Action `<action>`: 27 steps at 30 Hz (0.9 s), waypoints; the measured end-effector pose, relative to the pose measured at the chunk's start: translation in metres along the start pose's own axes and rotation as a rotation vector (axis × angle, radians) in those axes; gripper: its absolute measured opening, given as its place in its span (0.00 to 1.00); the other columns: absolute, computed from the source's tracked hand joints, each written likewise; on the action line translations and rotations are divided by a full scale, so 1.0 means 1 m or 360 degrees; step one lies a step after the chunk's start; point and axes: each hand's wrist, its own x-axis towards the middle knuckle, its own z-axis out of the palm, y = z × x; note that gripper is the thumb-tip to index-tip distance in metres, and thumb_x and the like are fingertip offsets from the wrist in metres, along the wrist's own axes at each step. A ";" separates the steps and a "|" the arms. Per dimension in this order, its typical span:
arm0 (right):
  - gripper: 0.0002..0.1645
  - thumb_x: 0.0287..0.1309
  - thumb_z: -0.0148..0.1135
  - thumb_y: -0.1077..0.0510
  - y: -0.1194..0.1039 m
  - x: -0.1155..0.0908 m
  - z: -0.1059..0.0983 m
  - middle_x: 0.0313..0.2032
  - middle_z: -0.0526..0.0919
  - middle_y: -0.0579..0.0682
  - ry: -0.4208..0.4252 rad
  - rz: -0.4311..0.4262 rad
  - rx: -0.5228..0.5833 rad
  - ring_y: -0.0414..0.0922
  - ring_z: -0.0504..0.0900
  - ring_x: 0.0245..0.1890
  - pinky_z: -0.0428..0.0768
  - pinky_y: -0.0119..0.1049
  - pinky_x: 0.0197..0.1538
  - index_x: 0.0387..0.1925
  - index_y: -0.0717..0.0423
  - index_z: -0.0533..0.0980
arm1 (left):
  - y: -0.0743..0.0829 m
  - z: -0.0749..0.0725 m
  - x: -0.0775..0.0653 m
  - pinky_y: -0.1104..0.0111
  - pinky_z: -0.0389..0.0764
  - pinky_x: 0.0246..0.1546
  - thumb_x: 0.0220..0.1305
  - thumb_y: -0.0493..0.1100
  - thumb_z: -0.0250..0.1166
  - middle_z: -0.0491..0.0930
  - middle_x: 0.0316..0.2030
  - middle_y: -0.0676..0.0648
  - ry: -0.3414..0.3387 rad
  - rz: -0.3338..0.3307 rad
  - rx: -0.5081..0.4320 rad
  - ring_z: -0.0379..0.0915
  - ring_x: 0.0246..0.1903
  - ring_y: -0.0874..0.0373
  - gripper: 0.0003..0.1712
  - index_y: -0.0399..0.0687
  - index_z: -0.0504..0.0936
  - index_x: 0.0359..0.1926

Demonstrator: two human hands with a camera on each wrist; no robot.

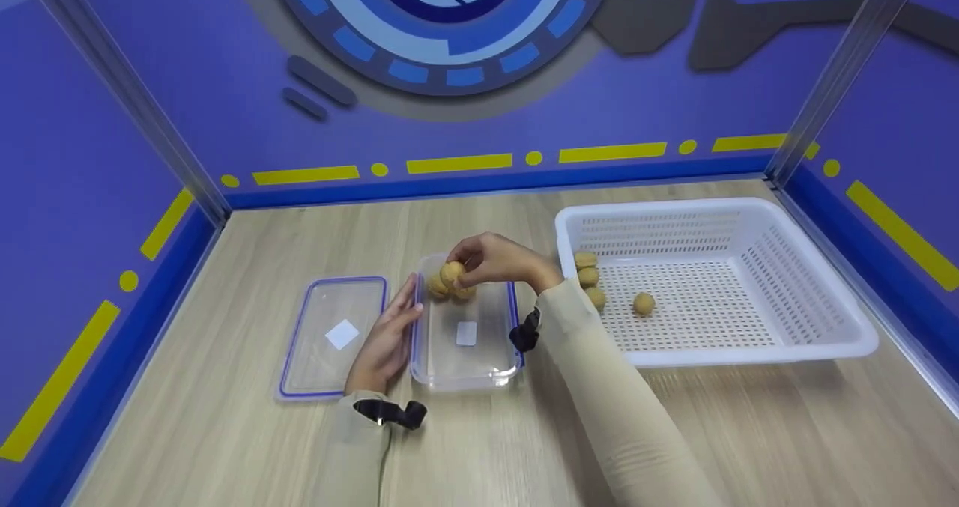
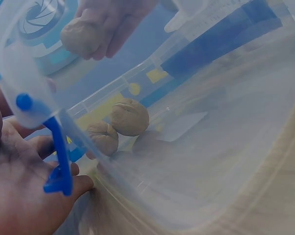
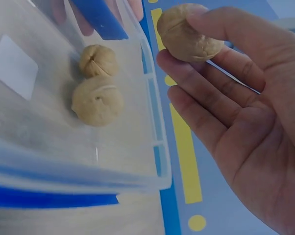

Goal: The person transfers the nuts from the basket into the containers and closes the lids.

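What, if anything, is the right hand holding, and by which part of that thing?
The right hand pinches a walnut by its rounded sides.

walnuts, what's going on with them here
A person's right hand holds a walnut at the far end of a clear container, where two more walnuts lie. The left hand rests against the container's side. Four walnuts show in the white basket. The lid lies left.

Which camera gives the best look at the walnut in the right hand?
The right wrist view: the walnut looks largest there, its shell ridges showing, though the right hand partly covers it. The head view shows it small; the left wrist view, hazily.
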 end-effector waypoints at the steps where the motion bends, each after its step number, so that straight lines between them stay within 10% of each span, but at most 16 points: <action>1: 0.21 0.49 0.68 0.63 0.000 0.001 0.001 0.45 0.85 0.57 0.0007 0.0007 0.0001 0.52 0.84 0.46 0.83 0.35 0.50 0.48 0.63 0.79 | 0.000 0.000 0.000 0.63 0.27 0.75 0.69 0.29 0.45 0.33 0.76 0.45 -0.0001 0.0001 0.0000 0.22 0.75 0.54 0.37 0.39 0.41 0.75; 27: 0.21 0.43 0.72 0.61 0.009 0.016 0.036 0.40 0.86 0.53 0.0052 0.0350 -0.0068 0.42 0.81 0.38 0.81 0.33 0.46 0.44 0.61 0.82 | 0.000 -0.002 -0.001 0.61 0.25 0.75 0.68 0.29 0.47 0.32 0.76 0.43 0.0013 -0.0009 0.0054 0.21 0.75 0.51 0.38 0.39 0.42 0.75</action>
